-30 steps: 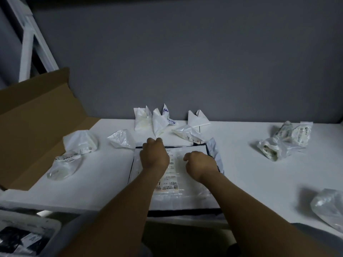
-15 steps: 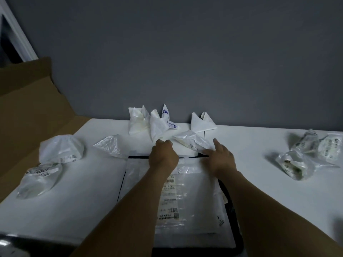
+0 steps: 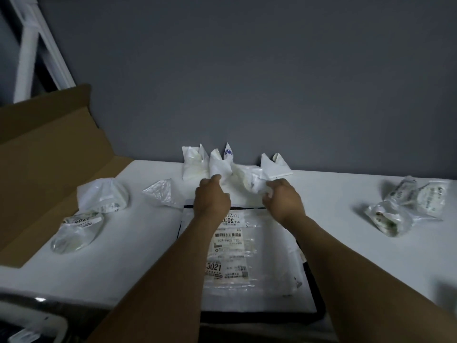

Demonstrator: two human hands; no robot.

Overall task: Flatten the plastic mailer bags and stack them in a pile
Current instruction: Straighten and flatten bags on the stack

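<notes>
On the head view I have the left hand (image 3: 211,201) and the right hand (image 3: 282,203) side by side. Each has its fingers curled into one end of a crumpled white mailer bag (image 3: 241,180), just past the far edge of the flat pile (image 3: 267,243) on the table (image 3: 341,243). Other crumpled bags lie to the left (image 3: 102,196) and the right (image 3: 400,209).
</notes>
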